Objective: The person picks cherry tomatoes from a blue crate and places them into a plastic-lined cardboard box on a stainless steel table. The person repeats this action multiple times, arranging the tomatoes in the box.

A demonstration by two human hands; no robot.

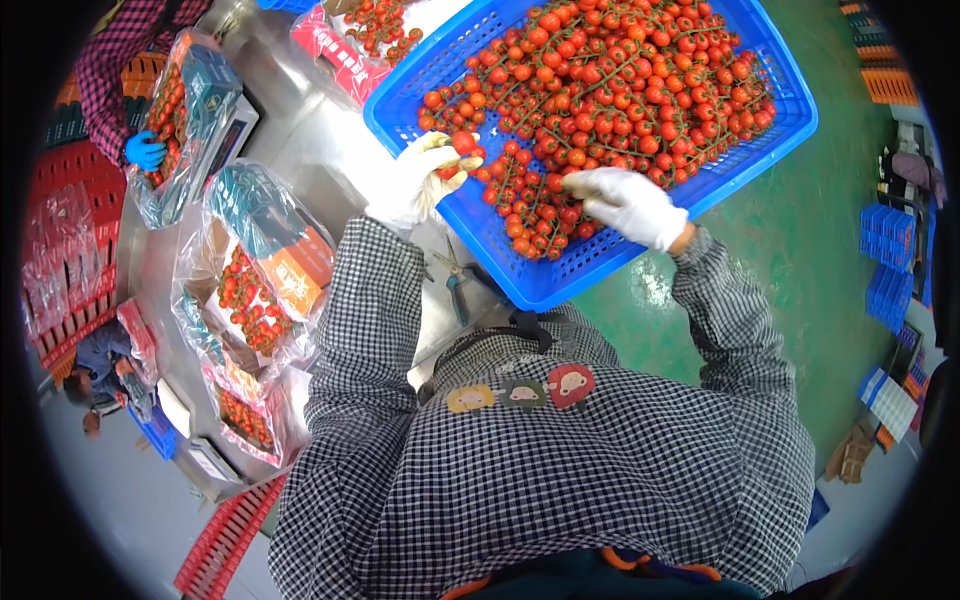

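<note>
A blue plastic basket (540, 292) stands in front of me, heaped with cherry tomatoes on the vine (600, 105). My left hand (416, 180), in a white glove, holds a few cherry tomatoes (463, 142) over the basket's left rim. White-gloved too, my right hand (634, 204) reaches over the near side, its fingertips against the tomatoes; whether they grip one is hidden. Below these fingers lies a nearer cluster of vine tomatoes (536, 217). On the metal table (322, 142), beside the basket's near left corner, rest snips with dark handles (456, 289).
Boxes of tomatoes in clear plastic bags (255, 300) cover the left of the table. A red box (337, 52) sits beyond my left hand. At upper left, a co-worker's blue-gloved hand (145, 151) touches a bagged box on a scale (232, 135). Another person (97, 367) is farther left.
</note>
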